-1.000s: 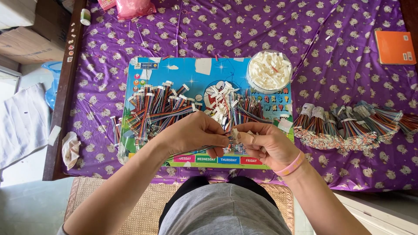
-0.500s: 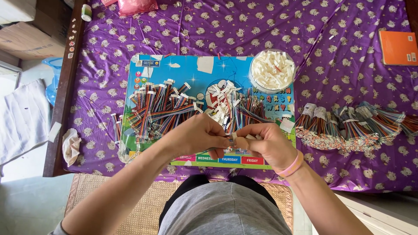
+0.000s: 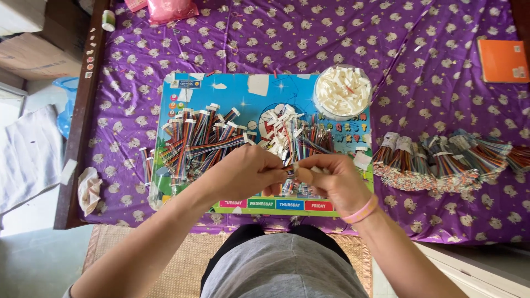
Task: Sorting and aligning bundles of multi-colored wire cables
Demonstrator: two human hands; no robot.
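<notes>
Over the near edge of the blue picture board (image 3: 232,91), your two hands meet, fingertips almost touching. Your left hand (image 3: 243,171) is curled narrow, thumb and fingers pinched on one end of a short multicoloured ribbon cable (image 3: 291,172). Your right hand (image 3: 331,179), with a pink band (image 3: 361,211) at the wrist, is closed on the cable's other end, where a small white connector seems to sit; the fingers hide most of it, so you cannot tell exactly how the connector is held.

Just beyond your left hand, on the left half of the board, lies a loose heap of ribbon cables with white ends (image 3: 201,140). Towards the middle of the board sits a smaller tangle of cables and white connectors (image 3: 295,132). At the board's far right corner stands a round clear tub of white connectors (image 3: 342,91).

Off the board's right edge, on the purple patterned cloth (image 3: 441,66), bundled cables (image 3: 441,160) lie in a row. An orange booklet (image 3: 502,60) rests near the cloth's far right corner, and a pink bag (image 3: 171,8) lies at its far edge.
</notes>
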